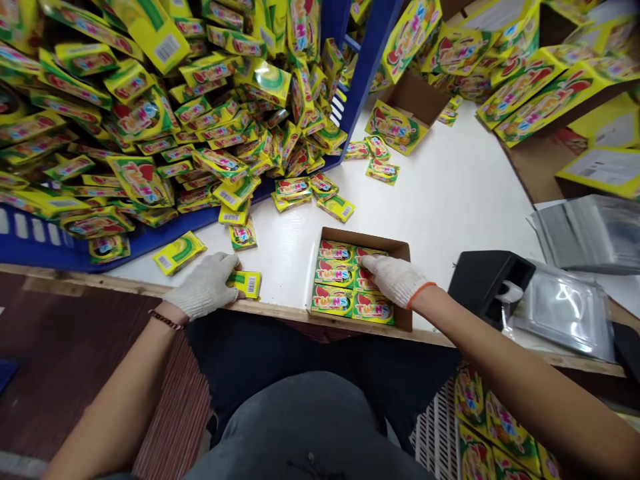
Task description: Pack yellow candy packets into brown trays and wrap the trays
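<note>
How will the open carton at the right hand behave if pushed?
The open carton should slide rather than roll, being square-cornered on the white table. Its cardboard looks thin, so it may flex. Its near side sits at the wooden edge, so it could tip if pushed over.

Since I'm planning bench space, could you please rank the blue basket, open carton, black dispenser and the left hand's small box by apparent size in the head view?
Blue basket, cut off by the frame
Open carton
Black dispenser
Small box, partly covered
</note>
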A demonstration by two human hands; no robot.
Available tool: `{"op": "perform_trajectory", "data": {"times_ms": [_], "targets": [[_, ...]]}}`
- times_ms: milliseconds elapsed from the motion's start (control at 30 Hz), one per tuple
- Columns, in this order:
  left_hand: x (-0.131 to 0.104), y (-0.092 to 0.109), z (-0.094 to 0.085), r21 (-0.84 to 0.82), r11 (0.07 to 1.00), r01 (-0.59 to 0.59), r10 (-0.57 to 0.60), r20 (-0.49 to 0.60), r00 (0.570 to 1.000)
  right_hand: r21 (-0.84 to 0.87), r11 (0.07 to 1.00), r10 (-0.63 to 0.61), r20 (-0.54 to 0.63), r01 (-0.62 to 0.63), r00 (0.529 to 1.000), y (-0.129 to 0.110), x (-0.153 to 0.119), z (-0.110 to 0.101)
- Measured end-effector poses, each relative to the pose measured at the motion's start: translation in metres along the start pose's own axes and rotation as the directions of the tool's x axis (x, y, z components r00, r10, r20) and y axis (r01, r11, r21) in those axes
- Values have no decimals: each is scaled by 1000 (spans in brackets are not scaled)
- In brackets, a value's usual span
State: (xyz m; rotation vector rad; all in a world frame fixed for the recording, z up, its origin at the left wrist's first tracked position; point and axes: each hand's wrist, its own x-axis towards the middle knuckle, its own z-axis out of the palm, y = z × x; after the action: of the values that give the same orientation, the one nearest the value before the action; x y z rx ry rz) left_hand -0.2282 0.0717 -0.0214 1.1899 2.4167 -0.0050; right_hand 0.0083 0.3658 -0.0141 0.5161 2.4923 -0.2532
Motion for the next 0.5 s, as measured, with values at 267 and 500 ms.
{"op": "perform_trajectory", "data": {"times_ms": [267,500], "targets": [[-14,49,-20,-577,783,-232,61,-300,952,344,911,-126,-291,226,948,-32,-19,-28],[-10,120,-19,-263,568,-779,411,-730,546,979,157,-170,-101,128,980,-50,-20,-47]]}}
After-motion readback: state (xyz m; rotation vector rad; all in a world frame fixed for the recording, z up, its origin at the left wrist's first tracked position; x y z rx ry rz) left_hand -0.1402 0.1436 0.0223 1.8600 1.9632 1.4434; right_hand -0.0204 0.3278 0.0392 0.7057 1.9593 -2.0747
